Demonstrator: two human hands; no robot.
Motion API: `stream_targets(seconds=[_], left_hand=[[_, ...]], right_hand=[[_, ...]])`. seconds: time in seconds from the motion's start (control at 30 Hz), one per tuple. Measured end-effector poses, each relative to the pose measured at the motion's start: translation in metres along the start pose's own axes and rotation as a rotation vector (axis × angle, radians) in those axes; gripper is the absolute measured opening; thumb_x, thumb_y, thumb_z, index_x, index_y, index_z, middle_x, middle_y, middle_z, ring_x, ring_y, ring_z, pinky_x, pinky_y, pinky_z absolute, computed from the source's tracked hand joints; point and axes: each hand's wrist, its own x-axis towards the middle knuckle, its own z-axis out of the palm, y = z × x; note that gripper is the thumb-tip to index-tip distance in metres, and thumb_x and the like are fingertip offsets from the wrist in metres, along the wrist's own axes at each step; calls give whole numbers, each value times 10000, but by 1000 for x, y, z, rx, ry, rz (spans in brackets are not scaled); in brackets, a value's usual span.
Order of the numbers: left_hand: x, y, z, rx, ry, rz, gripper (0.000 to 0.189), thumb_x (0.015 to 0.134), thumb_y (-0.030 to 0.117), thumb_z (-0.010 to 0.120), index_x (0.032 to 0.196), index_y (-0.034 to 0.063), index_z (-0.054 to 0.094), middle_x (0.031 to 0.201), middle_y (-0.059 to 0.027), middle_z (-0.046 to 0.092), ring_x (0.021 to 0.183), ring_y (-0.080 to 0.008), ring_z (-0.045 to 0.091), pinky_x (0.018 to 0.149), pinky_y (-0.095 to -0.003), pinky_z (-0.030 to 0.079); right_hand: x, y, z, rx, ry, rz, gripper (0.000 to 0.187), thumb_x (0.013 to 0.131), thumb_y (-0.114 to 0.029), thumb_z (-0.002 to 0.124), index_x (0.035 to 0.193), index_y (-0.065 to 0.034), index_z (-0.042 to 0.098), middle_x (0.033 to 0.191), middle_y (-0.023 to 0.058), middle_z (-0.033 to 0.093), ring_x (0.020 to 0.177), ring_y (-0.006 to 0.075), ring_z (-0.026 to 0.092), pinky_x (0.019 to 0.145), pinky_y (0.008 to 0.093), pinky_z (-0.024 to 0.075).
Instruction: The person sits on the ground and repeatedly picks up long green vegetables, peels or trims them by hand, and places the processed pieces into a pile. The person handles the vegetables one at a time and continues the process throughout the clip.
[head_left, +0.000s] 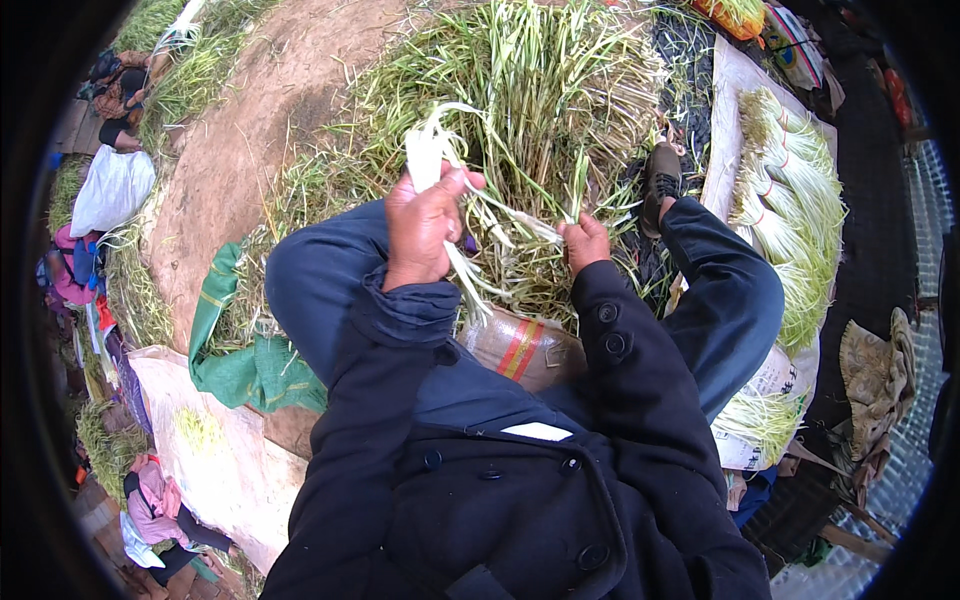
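Observation:
My left hand (429, 225) is closed around a bunch of pale peeled stalks (425, 159), whose thin tops curl over above the fist and whose other ends hang below it. To its right, my right hand (586, 241) pinches a leafy green stalk (577, 187) between thumb and fingers. A thin whitish strand (529, 222) stretches between the two hands. Beyond them lies a large heap of long green leafy stalks (517, 90), with drier stems on its right side. Stripped leaves (536, 289) litter the ground between my legs.
A woven sack (517, 346) lies by my lap, with a green sack (259, 375) by my left knee. Tied bundles of pale stalks (780, 217) rest on a white sheet (724, 127) at right. At left are other people (161, 502) and a white bag (112, 191).

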Motion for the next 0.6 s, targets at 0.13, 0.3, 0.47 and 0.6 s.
stream_targets(seconds=[0.13,0.3,0.47,0.6], left_hand=[[3,41,-11,-47,12,138,101,961,105,609,1025,32,582,894,-126,691,441,-28,408,391,-195,340],[2,94,-35,-176,-42,300,144,1009,167,565,1073,41,592,956,-36,676,462,-10,367,413,-184,293],[5,90,-43,-216,-1,265,127,978,141,610,1056,41,600,1010,-117,685,472,-34,409,405,-200,322],[-1,45,-29,-165,28,135,132,971,149,623,1038,38,599,992,-129,692,466,-35,426,406,-197,350]], right_hand=[[19,21,-36,-107,204,-136,203,819,-77,674,1009,-29,729,759,-8,638,695,93,536,650,295,456],[21,24,-90,-714,512,166,269,775,-166,727,993,-10,706,848,188,690,742,322,627,732,398,493],[13,15,-85,-981,472,187,287,801,-156,655,1060,-34,673,1034,275,672,1044,408,638,886,459,511],[2,-17,-62,-1063,508,80,403,802,-148,650,1189,-46,610,1078,280,638,1001,468,622,880,503,501]])
